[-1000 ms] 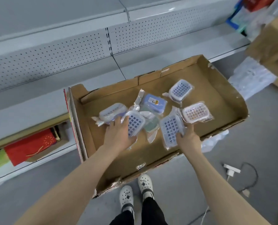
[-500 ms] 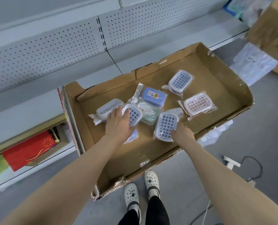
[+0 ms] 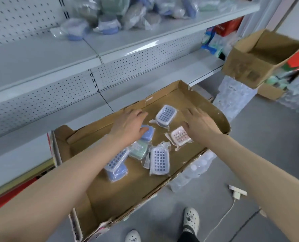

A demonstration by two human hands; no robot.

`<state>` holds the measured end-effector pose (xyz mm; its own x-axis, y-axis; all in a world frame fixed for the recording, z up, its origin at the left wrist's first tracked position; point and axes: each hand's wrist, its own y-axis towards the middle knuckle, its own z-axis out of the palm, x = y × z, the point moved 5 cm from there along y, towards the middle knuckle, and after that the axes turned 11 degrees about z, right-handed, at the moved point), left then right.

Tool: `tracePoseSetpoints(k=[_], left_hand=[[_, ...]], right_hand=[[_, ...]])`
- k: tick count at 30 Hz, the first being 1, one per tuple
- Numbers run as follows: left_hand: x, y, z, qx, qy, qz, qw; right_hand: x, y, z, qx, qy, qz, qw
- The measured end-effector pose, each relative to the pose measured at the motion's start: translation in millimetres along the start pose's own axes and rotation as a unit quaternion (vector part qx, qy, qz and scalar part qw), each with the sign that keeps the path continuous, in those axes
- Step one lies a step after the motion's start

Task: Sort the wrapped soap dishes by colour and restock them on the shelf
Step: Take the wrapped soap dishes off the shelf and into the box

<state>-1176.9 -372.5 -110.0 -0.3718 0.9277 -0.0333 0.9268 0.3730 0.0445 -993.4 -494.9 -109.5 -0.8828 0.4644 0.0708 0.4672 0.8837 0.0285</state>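
Several wrapped soap dishes lie in a flat cardboard tray. My left hand hovers with straight fingers over a blue dish, its thumb against it. My right hand is spread flat, just above a pink dish. A blue-and-white dish lies between the hands. Nearer me lie a green dish, another blue-and-white dish and a stacked blue pair. Both hands hold nothing.
Grey shelves stand behind the tray; the upper one holds a heap of wrapped dishes. An open carton and plastic packs sit at right. A white plug and cable lie on the floor by my shoes.
Both hands let go of the near dishes and moved to the far side of the tray, fingers now straight. The view tilted up, showing the upper shelf.
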Motion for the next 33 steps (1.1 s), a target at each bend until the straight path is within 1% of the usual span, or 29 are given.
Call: tracePoseSetpoints(k=[4, 9, 13, 18, 22, 26, 33], left_hand=[[-34.7, 69.0, -34.8, -0.031, 0.027, 0.027, 0.999], [-98.6, 167.6, -67.3, -0.095, 0.033, 0.035, 0.994], [-138.7, 249.6, -83.9, -0.127, 0.041, 0.032, 0.991], [-171.7, 342.5, -92.5, -0.139, 0.030, 0.026, 0.989], [-184.6, 415.3, -94.4, -0.162, 0.025, 0.028, 0.986], [-183.3, 486.7, -89.4, -0.183, 0.025, 0.017, 0.983], [-161.3, 601.4, -93.5, -0.208, 0.044, -0.006, 0.977]], right_hand=[[-60.2, 24.4, -45.6, -0.066, 0.007, -0.031, 0.997], [-157.9, 61.6, -92.6, -0.108, 0.002, -0.052, 0.993], [-238.5, 95.3, -124.5, -0.132, -0.031, -0.072, 0.988], [-322.0, 144.4, -147.3, -0.139, -0.021, -0.072, 0.987], [-378.5, 196.0, -150.7, -0.164, -0.015, -0.082, 0.983], [-426.0, 256.6, -149.1, -0.171, -0.017, -0.091, 0.981], [-481.9, 364.4, -166.0, -0.170, -0.009, -0.118, 0.978]])
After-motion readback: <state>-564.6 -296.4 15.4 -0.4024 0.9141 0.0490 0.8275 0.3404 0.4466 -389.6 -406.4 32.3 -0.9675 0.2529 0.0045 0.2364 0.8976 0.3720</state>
